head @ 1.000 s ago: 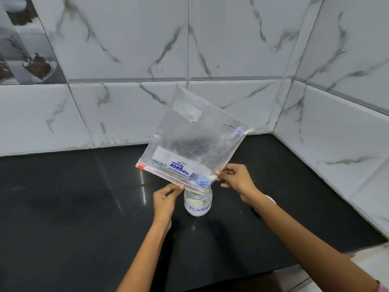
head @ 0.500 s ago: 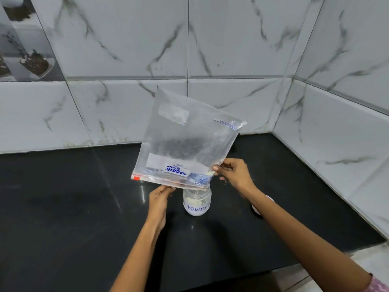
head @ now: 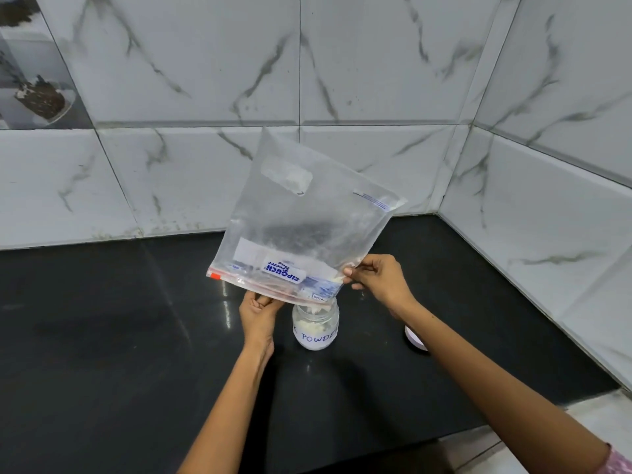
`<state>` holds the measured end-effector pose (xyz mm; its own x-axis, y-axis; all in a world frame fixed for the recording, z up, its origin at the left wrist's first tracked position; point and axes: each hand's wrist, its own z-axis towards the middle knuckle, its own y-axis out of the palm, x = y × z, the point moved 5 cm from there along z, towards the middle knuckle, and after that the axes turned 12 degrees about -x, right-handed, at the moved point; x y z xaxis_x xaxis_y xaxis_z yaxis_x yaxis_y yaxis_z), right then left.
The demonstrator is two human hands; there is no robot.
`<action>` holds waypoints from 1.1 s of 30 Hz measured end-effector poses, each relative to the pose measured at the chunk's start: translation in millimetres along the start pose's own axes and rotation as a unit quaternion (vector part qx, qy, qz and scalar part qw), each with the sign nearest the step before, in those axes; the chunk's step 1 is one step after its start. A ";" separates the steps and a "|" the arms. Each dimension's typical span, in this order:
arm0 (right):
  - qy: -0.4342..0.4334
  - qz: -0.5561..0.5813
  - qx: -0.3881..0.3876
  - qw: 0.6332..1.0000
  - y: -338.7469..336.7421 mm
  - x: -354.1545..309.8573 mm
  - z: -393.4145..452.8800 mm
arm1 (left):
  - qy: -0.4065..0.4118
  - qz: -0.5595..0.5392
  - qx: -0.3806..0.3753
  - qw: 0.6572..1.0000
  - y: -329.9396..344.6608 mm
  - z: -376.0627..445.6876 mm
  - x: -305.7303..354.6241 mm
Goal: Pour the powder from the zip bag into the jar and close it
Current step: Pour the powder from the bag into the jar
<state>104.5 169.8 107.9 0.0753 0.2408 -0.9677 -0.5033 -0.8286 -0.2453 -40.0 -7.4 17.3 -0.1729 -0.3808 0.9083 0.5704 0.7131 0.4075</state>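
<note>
Bag (head: 301,227) shifted right (both hands pinching) over jar (head: 315,328).

You stood in a home kitchen. In front of you ran a black polished counter (head: 102,336), glossy enough to throw back streaks of light, and it ended in a corner where two walls met. Both walls (head: 205,80) were faced with large white tiles veined in grey like marble, with pale grout lines between them. At the far left one tile (head: 30,80) carried a printed picture of dark food on a glass dish, a decoration common in kitchens. On the counter stood a small jar (head: 315,328) hand-labelled POWDER, the sort kept for pantry goods.
</note>
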 end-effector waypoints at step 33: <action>0.022 -0.018 0.030 0.999 -1.8 3.9 -3.0 | -0.008 0.043 0.082 0.996 12.7 -5.0 0.9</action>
<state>108.2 170.7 104.3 0.1315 0.2462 -0.9603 -0.5500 -0.7878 -0.2773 -28.9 -1.6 22.9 -0.1425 -0.3067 0.9411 0.4457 0.8290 0.3377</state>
